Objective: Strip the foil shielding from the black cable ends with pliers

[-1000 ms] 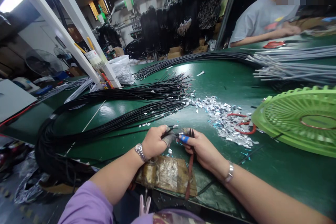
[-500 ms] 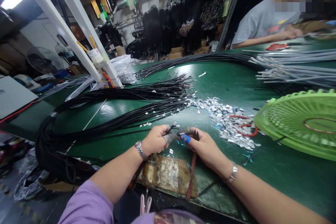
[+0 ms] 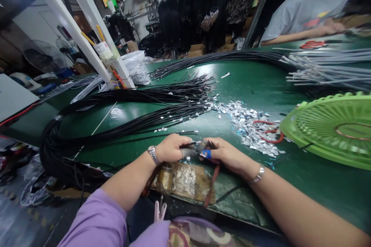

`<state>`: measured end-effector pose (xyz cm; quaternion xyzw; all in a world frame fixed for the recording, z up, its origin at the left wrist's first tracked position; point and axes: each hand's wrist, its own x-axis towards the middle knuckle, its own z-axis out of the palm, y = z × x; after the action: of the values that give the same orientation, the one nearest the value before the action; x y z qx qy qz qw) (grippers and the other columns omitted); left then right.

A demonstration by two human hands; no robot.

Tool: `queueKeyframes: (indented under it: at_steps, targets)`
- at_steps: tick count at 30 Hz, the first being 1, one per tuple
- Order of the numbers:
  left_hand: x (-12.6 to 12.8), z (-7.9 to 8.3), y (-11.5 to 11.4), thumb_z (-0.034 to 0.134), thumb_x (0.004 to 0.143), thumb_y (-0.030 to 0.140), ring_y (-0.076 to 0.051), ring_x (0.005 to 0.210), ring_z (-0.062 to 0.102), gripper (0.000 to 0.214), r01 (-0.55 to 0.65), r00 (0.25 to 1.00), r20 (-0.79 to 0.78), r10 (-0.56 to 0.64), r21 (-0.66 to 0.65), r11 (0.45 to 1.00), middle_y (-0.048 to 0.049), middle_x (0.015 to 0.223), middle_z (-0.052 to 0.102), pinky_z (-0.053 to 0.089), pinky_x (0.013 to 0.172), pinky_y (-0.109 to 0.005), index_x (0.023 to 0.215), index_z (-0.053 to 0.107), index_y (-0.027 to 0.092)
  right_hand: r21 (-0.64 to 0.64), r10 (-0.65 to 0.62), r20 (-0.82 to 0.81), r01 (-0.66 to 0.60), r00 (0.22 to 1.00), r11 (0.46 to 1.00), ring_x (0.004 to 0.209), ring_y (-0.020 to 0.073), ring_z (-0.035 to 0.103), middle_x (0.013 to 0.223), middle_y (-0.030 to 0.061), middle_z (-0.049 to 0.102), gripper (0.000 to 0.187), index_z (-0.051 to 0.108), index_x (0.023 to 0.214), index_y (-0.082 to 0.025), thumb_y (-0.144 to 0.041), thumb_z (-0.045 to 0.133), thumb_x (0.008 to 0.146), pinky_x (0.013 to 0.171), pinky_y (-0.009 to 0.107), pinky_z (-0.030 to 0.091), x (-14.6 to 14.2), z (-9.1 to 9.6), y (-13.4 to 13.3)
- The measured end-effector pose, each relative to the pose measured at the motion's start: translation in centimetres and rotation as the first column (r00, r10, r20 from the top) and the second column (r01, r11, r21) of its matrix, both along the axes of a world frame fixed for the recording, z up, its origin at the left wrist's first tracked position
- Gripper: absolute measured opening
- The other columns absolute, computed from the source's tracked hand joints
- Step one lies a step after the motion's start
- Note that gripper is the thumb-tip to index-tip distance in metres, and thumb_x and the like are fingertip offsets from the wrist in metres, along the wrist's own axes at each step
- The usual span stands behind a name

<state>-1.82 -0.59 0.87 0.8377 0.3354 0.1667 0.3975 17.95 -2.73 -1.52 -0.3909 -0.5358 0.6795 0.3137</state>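
My left hand [image 3: 171, 149] is closed on the end of a thin black cable [image 3: 189, 144], with a grey cot on one fingertip. My right hand [image 3: 224, 153] is closed too, pinching the same cable end between thumb and a blue-taped finger, and a brown-handled tool [image 3: 213, 179] hangs from it. Both hands meet near the front edge of the green table [image 3: 313, 185]. A long bundle of black cables [image 3: 136, 125] runs left from just beyond my hands.
A pile of silver foil scraps [image 3: 246, 123] with red-handled scissors [image 3: 272, 137] lies beyond my right hand. A green plastic fan grille [image 3: 333, 127] sits at the right. Grey cables [image 3: 327, 71] lie at the far right, where another person [image 3: 304, 11] works. White posts [image 3: 87, 31] stand at the left.
My hands have drawn closer together and slightly nearer the table edge, still on the cable end. The view has tilted down a little.
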Motion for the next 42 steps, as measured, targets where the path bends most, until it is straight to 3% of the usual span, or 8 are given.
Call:
queueKeyframes:
  at_steps: [3, 6, 9, 12, 15, 18, 37, 42]
  targets:
    - [-0.22, -0.12, 0.03, 0.058, 0.08, 0.031, -0.008, 0.056, 0.038, 0.023, -0.053, 0.997, -0.044, 0.06, 0.139, 0.989, 0.0031, 0.059, 0.048, 0.031, 0.054, -0.02, 0.064, 0.055, 0.014, -0.043, -0.106, -0.019, 0.105, 0.994, 0.994, 0.04, 0.006, 0.028, 0.045, -0.0078, 0.044, 0.024, 0.059, 0.065, -0.018, -0.035, 0.074, 0.058, 0.039, 0.021, 0.017, 0.04, 0.02, 0.18]
    - [-0.34, -0.19, 0.04, 0.058, 0.081, 0.031, -0.008, 0.056, 0.04, 0.021, -0.121, 0.99, -0.042, 0.132, 0.197, 0.973, 0.0028, 0.061, 0.051, 0.031, 0.054, -0.02, 0.07, 0.057, 0.014, -0.011, -0.195, -0.04, 0.195, 0.98, 0.981, 0.039, 0.0059, 0.028, 0.045, -0.0084, 0.043, 0.027, 0.059, 0.07, -0.018, -0.037, 0.075, 0.058, 0.037, 0.02, 0.018, 0.32, 0.05, 0.48]
    - [-0.34, -0.16, 0.05, 0.058, 0.081, 0.03, -0.008, 0.055, 0.041, 0.018, -0.168, 0.983, -0.036, 0.18, 0.213, 0.962, 0.0031, 0.06, 0.051, 0.03, 0.054, -0.02, 0.072, 0.058, 0.014, 0.089, -0.244, -0.022, 0.245, 0.969, 0.965, 0.043, 0.0083, 0.04, 0.055, -0.0042, 0.054, 0.033, 0.059, 0.077, -0.019, -0.04, 0.077, 0.059, 0.04, 0.022, 0.031, 0.59, 0.0, 0.65]
    - [-0.25, -0.07, 0.02, 0.058, 0.082, 0.029, -0.008, 0.055, 0.042, 0.018, -0.182, 0.978, -0.06, 0.2, 0.227, 0.957, 0.0031, 0.06, 0.051, 0.03, 0.053, -0.021, 0.071, 0.057, 0.014, 0.24, -0.249, -0.002, 0.242, 0.969, 0.94, 0.063, 0.0161, 0.059, 0.077, 0.0031, 0.066, 0.041, 0.058, 0.087, -0.022, -0.046, 0.078, 0.06, 0.058, 0.029, 0.048, 0.65, -0.19, 0.55]
    - [-0.16, -0.05, -0.03, 0.057, 0.082, 0.03, -0.009, 0.054, 0.042, 0.019, -0.174, 0.977, -0.082, 0.199, 0.243, 0.954, 0.0028, 0.06, 0.051, 0.03, 0.053, -0.021, 0.071, 0.057, 0.015, 0.353, -0.263, 0.053, 0.228, 0.963, 0.908, 0.068, 0.0184, 0.062, 0.087, 0.0064, 0.07, 0.04, 0.056, 0.092, -0.023, -0.047, 0.074, 0.065, 0.062, 0.032, 0.051, 0.53, -0.48, 0.27]
    - [-0.12, -0.12, -0.08, 0.057, 0.082, 0.031, -0.009, 0.054, 0.042, 0.019, -0.161, 0.973, -0.12, 0.199, 0.272, 0.949, 0.0023, 0.06, 0.053, 0.029, 0.053, -0.021, 0.071, 0.058, 0.015, 0.403, -0.281, 0.088, 0.224, 0.956, 0.888, 0.067, 0.0188, 0.063, 0.083, 0.0064, 0.071, 0.033, 0.056, 0.09, -0.022, -0.045, 0.07, 0.07, 0.06, 0.031, 0.051, 0.42, -0.7, 0.11]
    - [0.08, 0.41, -0.5, 0.056, 0.082, 0.033, -0.009, 0.052, 0.04, 0.022, -0.065, 0.953, -0.255, 0.164, 0.356, 0.932, 0.0012, 0.058, 0.054, 0.025, 0.052, -0.022, 0.067, 0.057, 0.016, 0.352, -0.239, 0.095, 0.192, 0.966, 0.916, 0.069, 0.0183, 0.065, 0.076, 0.0035, 0.07, 0.023, 0.059, 0.08, -0.02, -0.037, 0.069, 0.068, 0.064, 0.029, 0.052, 0.21, -0.11, 0.18]
    - [0.18, 0.65, -0.53, 0.056, 0.082, 0.033, -0.01, 0.052, 0.041, 0.022, -0.061, 0.944, -0.284, 0.165, 0.341, 0.938, 0.0012, 0.058, 0.054, 0.025, 0.052, -0.023, 0.067, 0.057, 0.017, 0.337, -0.22, 0.102, 0.174, 0.97, 0.925, 0.067, 0.0182, 0.064, 0.074, 0.0027, 0.069, 0.028, 0.056, 0.076, -0.021, -0.042, 0.073, 0.066, 0.062, 0.028, 0.051, 0.08, 0.08, 0.06]
